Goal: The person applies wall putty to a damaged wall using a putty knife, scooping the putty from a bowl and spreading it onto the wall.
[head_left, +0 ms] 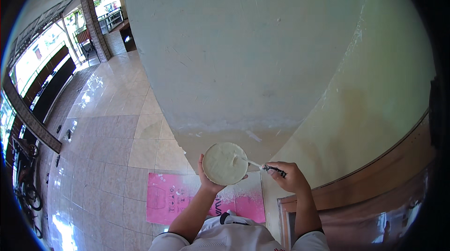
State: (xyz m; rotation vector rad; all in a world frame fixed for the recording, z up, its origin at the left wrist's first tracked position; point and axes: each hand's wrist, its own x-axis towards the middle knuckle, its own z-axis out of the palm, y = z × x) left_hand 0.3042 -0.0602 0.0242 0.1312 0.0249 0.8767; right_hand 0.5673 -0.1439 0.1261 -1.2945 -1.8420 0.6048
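Observation:
My left hand (210,183) holds up a round tub (205,169) by its side and underside, with fingers showing on both edges. Pale cream paste (222,166) fills it. My right hand (291,178) is closed round the dark handle of a putty knife (253,162). Its narrow, paste-smeared blade reaches left over the rim, and the tip touches the paste. Ahead of both hands stands a pale grey-green wall (220,54) with scuffs, and a whitish, patchy band (239,127) runs along its lower part.
Below the tub, a pink printed sheet (161,199) dusted with white lies on the tiled floor (103,143). A brown wooden piece of furniture (356,190) stands close on my right. Far left are a pillar (93,23), a dark fence (51,82) and parked motorbikes (28,180).

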